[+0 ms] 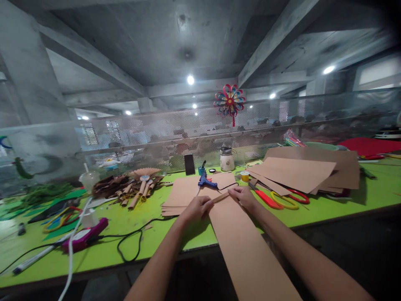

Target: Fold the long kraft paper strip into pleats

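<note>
A long strip of brown kraft paper (pixel 242 238) runs from the table down over its front edge toward me. Its far end shows a narrow folded band between my hands. My left hand (pixel 200 207) pinches the left end of that band, with fingers closed. At the right end, my right hand (pixel 243 197) grips the band between thumb and fingers. Just beyond the hands, a blue glue gun (pixel 206 180) stands on a stack of brown paper sheets (pixel 180 194). Right of my right hand lie scissors with a red-orange part (pixel 268 200) and yellow-handled scissors (pixel 284 201).
Large brown sheets (pixel 294 171) pile up on the right. A purple power strip (pixel 86 238) with cords lies on the green table (pixel 150 246) at left, near rolled paper pieces (pixel 138 196). A phone (pixel 189 164), a jug (pixel 227 161) and yellow tape (pixel 244 176) stand behind.
</note>
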Demonstrator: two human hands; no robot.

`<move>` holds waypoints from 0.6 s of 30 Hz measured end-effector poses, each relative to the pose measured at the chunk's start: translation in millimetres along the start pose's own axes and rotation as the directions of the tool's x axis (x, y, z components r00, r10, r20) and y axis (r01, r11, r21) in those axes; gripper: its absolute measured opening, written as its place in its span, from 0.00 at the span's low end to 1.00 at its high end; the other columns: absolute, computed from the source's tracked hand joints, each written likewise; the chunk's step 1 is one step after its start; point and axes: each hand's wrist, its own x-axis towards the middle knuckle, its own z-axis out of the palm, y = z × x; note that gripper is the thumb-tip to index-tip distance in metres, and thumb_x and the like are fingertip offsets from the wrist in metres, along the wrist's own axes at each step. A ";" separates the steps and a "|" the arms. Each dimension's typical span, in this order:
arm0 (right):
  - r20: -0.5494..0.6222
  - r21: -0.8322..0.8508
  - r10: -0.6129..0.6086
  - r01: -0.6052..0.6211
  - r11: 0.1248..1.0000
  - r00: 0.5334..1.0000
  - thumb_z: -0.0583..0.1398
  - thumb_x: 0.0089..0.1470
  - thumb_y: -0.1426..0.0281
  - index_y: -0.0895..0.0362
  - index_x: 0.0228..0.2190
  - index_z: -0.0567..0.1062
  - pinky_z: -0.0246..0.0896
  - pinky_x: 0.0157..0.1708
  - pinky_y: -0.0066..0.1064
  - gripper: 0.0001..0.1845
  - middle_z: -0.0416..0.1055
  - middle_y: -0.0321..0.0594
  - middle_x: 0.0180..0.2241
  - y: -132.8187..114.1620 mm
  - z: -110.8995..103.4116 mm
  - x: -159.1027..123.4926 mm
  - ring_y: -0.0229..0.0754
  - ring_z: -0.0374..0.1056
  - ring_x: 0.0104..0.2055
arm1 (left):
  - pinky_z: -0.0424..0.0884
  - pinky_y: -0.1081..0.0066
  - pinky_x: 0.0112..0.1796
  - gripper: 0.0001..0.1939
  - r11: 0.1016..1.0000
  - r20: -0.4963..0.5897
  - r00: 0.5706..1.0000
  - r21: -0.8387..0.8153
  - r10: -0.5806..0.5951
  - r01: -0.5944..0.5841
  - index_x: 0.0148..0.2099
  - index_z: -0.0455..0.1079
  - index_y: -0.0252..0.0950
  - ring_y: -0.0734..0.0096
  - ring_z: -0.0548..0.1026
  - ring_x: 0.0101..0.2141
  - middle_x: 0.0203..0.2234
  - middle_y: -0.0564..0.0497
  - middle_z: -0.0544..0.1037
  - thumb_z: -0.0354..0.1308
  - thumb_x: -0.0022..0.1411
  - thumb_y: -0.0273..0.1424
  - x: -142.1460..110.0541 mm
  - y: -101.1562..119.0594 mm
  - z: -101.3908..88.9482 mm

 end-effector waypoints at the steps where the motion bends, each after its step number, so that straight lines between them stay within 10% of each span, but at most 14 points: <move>1: -0.012 -0.015 -0.011 0.010 1.000 1.000 0.61 0.43 0.52 0.60 0.20 0.70 0.51 0.23 0.27 0.22 0.61 0.34 0.19 2.3 0.0 0.9 0.35 0.55 0.22 | 0.53 0.75 0.18 0.20 1.000 0.014 1.000 -0.009 -0.007 0.007 0.23 0.59 0.36 0.78 0.59 0.13 0.11 0.58 0.62 0.48 0.60 0.45 -0.1 0.9 0.3; 18: -0.069 0.005 0.027 -0.026 1.000 0.997 0.61 0.42 0.50 0.60 0.21 0.71 0.53 0.21 0.28 0.24 0.65 0.37 0.19 4.3 1.4 -1.7 0.39 0.61 0.23 | 0.51 0.76 0.16 0.24 0.995 -0.089 0.994 -0.090 -0.056 0.048 0.25 0.69 0.31 0.80 0.57 0.11 0.08 0.57 0.64 0.54 0.54 0.50 5.2 -4.4 -10.9</move>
